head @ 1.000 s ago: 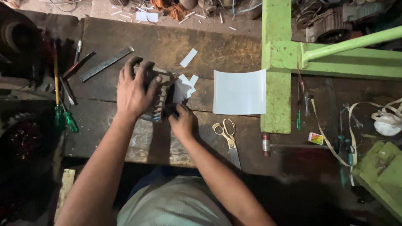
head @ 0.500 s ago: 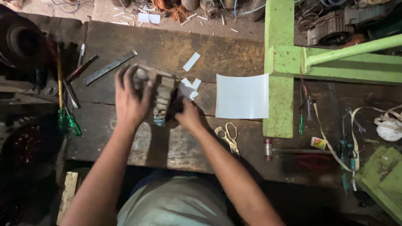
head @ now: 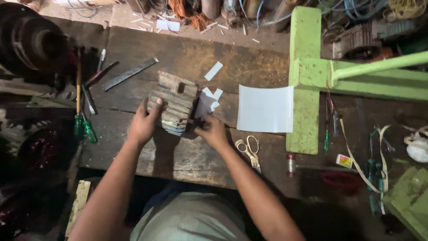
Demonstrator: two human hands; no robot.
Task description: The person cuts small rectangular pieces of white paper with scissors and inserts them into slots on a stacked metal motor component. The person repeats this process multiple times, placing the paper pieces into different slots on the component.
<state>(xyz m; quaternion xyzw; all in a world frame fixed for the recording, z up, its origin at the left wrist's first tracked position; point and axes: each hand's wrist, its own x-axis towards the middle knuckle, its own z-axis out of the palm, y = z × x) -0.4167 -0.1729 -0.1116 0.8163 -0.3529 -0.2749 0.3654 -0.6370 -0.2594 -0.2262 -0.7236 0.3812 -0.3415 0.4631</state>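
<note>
Stator core [head: 174, 107] gripped steady by left hand [head: 143, 125]; right hand [head: 213, 131] fingers pinch white paper strip [head: 204, 106], best slid in squarely.

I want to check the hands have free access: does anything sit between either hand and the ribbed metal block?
Nothing visible does. The left hand already grips the ribbed metal block at its left side, and the right hand touches its right edge, where a white paper piece sits.
</note>
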